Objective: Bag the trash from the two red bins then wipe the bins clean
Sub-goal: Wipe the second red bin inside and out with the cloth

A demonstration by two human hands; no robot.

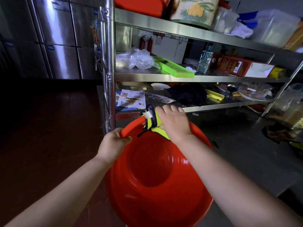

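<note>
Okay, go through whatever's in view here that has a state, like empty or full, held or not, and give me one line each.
red bin: empty inside, tilted toward the camera, held.
yellow cloth: pressed against the bin's far rim.
left hand: grips the bin's left rim.
right hand: presses the cloth, fingers fairly straight.
water bottle: upright on the middle shelf.
green tray: lying flat on the middle shelf.

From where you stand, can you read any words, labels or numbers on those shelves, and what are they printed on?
None can be read.
Red box: print too blurred.
Water bottle: label too small.
Blue tags on the steel cabinets: blurred.
Printed papers on the lower shelf: too small.
White tag on the cloth: nothing legible.
</note>
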